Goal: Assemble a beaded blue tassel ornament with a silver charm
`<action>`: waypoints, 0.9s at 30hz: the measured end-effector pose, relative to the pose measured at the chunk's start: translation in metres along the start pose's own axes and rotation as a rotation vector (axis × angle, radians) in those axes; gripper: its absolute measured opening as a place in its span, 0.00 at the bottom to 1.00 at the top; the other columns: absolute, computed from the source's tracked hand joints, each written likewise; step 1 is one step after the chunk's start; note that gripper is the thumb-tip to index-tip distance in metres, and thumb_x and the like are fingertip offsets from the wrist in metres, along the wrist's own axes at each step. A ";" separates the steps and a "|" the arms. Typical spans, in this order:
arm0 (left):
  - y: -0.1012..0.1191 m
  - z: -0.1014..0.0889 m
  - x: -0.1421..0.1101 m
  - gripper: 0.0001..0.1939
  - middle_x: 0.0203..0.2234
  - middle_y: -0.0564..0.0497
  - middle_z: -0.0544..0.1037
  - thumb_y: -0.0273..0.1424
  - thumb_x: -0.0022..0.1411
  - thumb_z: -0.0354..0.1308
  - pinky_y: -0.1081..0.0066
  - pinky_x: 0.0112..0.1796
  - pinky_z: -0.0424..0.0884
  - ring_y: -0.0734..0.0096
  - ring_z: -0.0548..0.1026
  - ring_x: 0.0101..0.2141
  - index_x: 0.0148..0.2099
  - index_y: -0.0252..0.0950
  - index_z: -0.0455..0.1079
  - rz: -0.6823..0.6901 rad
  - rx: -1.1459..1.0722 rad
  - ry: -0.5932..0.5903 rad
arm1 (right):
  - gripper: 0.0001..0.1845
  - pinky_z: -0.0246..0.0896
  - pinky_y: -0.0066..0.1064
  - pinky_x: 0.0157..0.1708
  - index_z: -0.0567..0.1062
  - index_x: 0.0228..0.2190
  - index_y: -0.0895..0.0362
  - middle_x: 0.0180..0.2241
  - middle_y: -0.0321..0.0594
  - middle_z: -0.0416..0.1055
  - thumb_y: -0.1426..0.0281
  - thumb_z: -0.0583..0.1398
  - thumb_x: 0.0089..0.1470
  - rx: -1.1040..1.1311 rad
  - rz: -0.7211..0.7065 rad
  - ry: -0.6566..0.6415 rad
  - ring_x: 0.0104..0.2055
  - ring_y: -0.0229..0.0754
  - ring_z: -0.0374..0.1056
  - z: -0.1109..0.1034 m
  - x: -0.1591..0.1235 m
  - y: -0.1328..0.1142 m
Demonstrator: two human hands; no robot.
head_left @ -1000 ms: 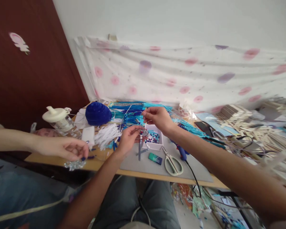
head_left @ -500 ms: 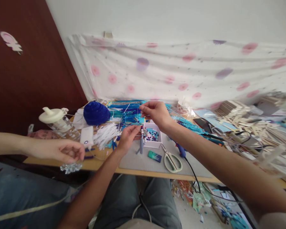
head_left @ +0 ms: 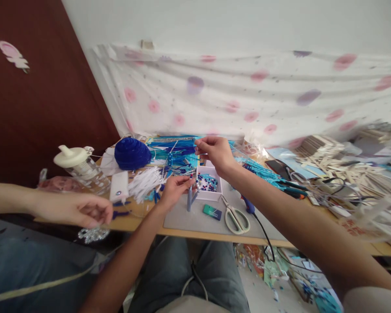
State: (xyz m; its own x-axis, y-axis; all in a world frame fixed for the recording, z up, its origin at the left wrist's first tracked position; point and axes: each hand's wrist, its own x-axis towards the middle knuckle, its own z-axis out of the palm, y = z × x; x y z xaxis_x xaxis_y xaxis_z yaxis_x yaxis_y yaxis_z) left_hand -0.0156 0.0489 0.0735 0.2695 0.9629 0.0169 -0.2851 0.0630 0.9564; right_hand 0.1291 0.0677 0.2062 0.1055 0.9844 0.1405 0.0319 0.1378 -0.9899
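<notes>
My left hand (head_left: pixel 174 193) is closed, its thumb and fingertips pinching the top of a beaded string (head_left: pixel 197 184) with small dark and silvery beads. From it hang slim grey-blue tube-like pieces (head_left: pixel 189 199) over the grey mat. Above and to the right, my right hand (head_left: pixel 217 153) is also closed in a pinch; a thin thread shows faintly at its fingertips. Just beyond the hanging beads stands a white box (head_left: pixel 209 196) holding blue, dark and red beads (head_left: pixel 208 182). A green and blue small packet (head_left: pixel 212 212) and white-handled scissors (head_left: pixel 236 221) lie nearer me.
At the left, another person's hand (head_left: pixel 84 208) hangs over silvery beads (head_left: pixel 93 234). Behind are a blue yarn ball (head_left: pixel 132 154), a bottle (head_left: pixel 81 167), a white power bank (head_left: pixel 119 187) and white strips (head_left: pixel 146 184). A blue glue gun (head_left: pixel 248 205), pliers (head_left: pixel 291 188) and wooden sticks (head_left: pixel 342 167) lie right.
My left hand has shifted slightly, and the hanging pieces have swung left and spread apart. My right hand has moved slightly right. The other person's hand has drifted a little left.
</notes>
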 end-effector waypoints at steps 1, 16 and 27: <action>-0.001 -0.001 0.000 0.25 0.29 0.48 0.84 0.49 0.42 0.76 0.60 0.42 0.80 0.64 0.81 0.30 0.34 0.34 0.83 -0.007 0.004 -0.005 | 0.11 0.63 0.25 0.26 0.76 0.24 0.58 0.21 0.35 0.72 0.68 0.70 0.53 0.008 0.004 0.004 0.25 0.34 0.69 0.000 0.000 0.000; -0.004 -0.007 0.002 0.27 0.29 0.48 0.83 0.51 0.39 0.76 0.65 0.38 0.77 0.67 0.79 0.29 0.34 0.34 0.83 -0.056 0.101 -0.094 | 0.08 0.67 0.27 0.29 0.76 0.26 0.58 0.23 0.35 0.72 0.73 0.65 0.57 0.047 -0.089 0.014 0.26 0.34 0.70 0.008 0.001 -0.018; -0.001 -0.001 0.008 0.26 0.30 0.47 0.84 0.47 0.40 0.77 0.65 0.41 0.75 0.67 0.79 0.31 0.36 0.33 0.82 -0.043 0.017 -0.078 | 0.07 0.68 0.27 0.30 0.76 0.27 0.58 0.24 0.35 0.73 0.71 0.66 0.57 0.052 -0.106 0.018 0.26 0.34 0.70 0.007 -0.004 -0.023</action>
State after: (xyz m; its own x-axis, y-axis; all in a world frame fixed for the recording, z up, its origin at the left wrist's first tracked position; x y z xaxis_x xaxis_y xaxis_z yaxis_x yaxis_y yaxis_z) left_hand -0.0145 0.0568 0.0726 0.3526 0.9358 -0.0022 -0.2564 0.0988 0.9615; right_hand 0.1212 0.0616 0.2284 0.1217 0.9620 0.2445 -0.0073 0.2472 -0.9689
